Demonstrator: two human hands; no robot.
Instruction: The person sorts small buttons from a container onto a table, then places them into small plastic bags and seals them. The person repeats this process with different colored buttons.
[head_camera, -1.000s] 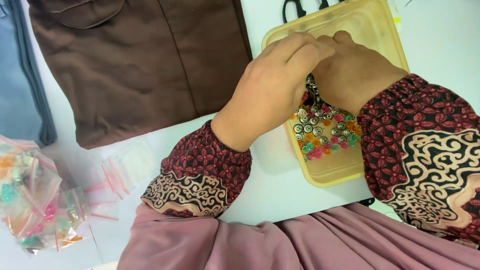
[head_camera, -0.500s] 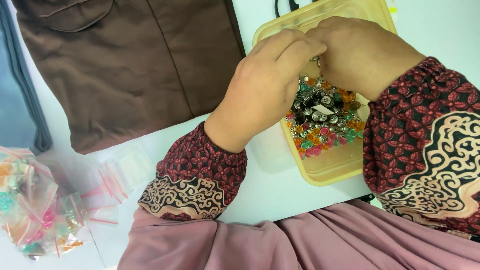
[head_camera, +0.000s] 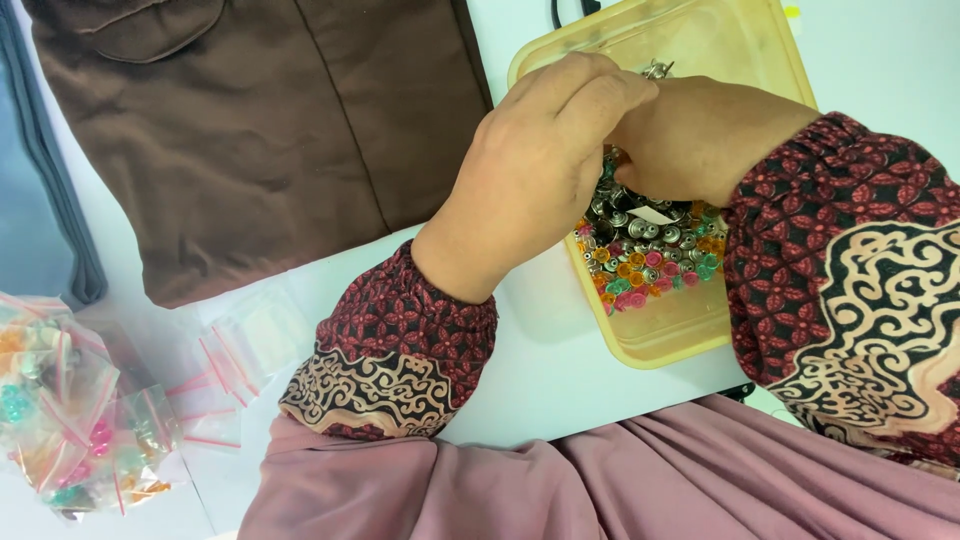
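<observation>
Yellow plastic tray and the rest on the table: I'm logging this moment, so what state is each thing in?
Yellow plastic tray: open, partly filled.
Small metal and coloured snap buttons: heaped loose in tray.
Brown fabric garment: spread flat.
Small clear zip bags: piled, some filled.
Left hand: fingers pinched over tray.
Right hand: curled, touching left.

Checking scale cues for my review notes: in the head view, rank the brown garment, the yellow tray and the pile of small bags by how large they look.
1. Brown garment, largest, though cut off at the top edge.
2. Yellow tray, partly hidden by both hands.
3. Pile of small bags, smallest, though cut off at the left edge and nearer the camera, so less certain.
</observation>
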